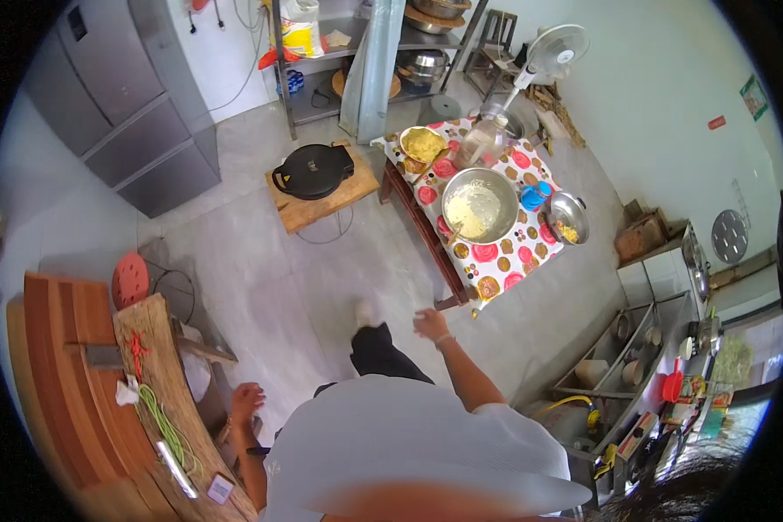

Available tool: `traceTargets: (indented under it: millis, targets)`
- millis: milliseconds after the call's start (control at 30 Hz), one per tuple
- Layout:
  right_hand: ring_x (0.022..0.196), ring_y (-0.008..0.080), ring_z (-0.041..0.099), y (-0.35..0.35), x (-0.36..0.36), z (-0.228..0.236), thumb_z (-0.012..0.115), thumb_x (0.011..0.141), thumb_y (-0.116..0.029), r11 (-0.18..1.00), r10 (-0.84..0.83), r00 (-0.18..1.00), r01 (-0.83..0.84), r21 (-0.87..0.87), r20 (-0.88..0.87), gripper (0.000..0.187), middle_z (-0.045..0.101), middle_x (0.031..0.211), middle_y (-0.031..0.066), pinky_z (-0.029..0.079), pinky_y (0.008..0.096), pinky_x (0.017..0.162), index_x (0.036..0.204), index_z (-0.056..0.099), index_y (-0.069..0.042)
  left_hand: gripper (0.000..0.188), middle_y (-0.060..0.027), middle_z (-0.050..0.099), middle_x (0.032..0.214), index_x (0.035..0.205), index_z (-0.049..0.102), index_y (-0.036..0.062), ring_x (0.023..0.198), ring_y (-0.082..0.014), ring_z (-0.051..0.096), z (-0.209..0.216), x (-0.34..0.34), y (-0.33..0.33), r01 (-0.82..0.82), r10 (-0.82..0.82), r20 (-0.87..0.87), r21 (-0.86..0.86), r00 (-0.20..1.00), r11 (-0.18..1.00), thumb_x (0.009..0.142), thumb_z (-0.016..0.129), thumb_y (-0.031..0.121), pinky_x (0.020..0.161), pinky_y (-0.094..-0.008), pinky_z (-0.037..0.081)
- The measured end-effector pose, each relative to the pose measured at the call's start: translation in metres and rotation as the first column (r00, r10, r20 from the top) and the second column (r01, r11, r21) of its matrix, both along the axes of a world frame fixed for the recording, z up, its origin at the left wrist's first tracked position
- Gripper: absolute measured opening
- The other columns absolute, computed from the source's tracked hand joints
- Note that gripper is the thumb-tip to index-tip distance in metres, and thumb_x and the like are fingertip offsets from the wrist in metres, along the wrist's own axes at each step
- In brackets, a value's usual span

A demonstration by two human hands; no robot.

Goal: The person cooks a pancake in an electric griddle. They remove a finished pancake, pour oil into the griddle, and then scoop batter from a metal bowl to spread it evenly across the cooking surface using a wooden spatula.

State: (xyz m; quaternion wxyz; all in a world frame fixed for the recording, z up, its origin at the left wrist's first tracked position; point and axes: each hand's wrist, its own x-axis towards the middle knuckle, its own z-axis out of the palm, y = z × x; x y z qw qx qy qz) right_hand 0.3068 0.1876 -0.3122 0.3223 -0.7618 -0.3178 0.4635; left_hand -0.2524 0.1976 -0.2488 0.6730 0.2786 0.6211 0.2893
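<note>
My left hand [247, 402] hangs beside the wooden bench [172, 365] at left, fingers loosely apart with nothing in them. Out in front over the floor is my right hand [430, 324], also holding nothing, its fingers slightly bent and apart. It is nearest to a low table [500, 271] with a flowered cloth. On that cloth stand a large steel bowl [498, 213] of pale batter, a bowl of yellow food [423, 144], a smaller steel bowl [569, 217] and a clear plastic jug [483, 143]. Neither hand touches any of these.
A black round electric griddle [313, 171] sits on a wooden stool [331, 202] ahead. Behind are a metal shelf [322, 61], a grey fridge [148, 113] and a white fan [555, 50]. A green cord [167, 426] lies on the bench; a kitchen counter [661, 374] runs along the right.
</note>
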Motion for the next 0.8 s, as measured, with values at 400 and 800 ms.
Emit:
traceTargets:
  millis: [400, 800]
  targets:
    - [0.041, 0.0184, 0.046, 0.401, 0.186, -0.088, 0.067, 0.081, -0.045, 0.567, -0.787, 0.424, 0.783, -0.254, -0.448, 0.036, 0.045, 0.053, 0.0039, 0.035, 0.0356, 0.035, 0.075, 0.046, -0.016, 0.016, -0.0030, 0.062, 0.076, 0.095, 0.060, 0.0079, 0.067, -0.0122, 0.057, -0.033, -0.001, 0.221, 0.036, 0.002, 0.122, -0.305, 0.993, 0.952, 0.091, 0.061, 0.024, 0.052, -0.0254, 0.044]
    - [0.053, 0.0319, 0.057, 0.449, 0.299, -0.133, 0.051, 0.081, -0.022, 0.636, -0.761, 0.504, 0.703, 0.318, 0.408, 0.029, 0.057, 0.059, 0.0187, 0.046, 0.0440, 0.054, 0.070, 0.060, 0.003, 0.019, -0.0016, 0.060, 0.082, 0.094, 0.059, 0.0080, 0.068, -0.0128, 0.060, -0.014, 0.028, 0.573, 0.190, -0.215, -0.172, -0.151, 0.961, 0.970, 0.090, 0.058, 0.026, 0.053, -0.0236, 0.047]
